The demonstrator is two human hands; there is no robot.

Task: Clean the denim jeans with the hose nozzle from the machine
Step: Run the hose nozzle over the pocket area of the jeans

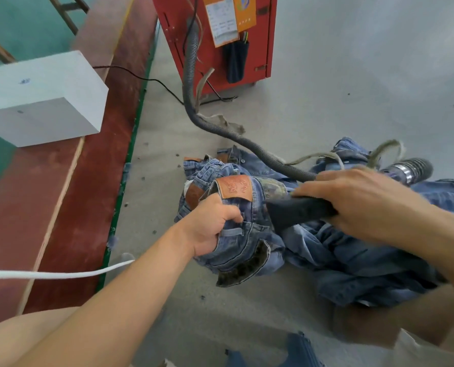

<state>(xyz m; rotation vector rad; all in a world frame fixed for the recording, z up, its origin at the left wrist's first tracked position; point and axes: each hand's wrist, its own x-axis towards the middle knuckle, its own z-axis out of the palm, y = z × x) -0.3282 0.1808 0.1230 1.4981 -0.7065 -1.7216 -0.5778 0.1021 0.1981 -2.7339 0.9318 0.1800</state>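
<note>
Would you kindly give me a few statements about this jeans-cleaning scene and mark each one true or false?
1. The left hand grips the jeans at the waistband. True.
2. The right hand is empty. False: it holds the dark nozzle against the denim.
3. The hose runs back to a red machine. True.
4. The jeans hang from a rack. False: they lie bunched on the grey floor.
5. A white box sits to the left. True.
</note>
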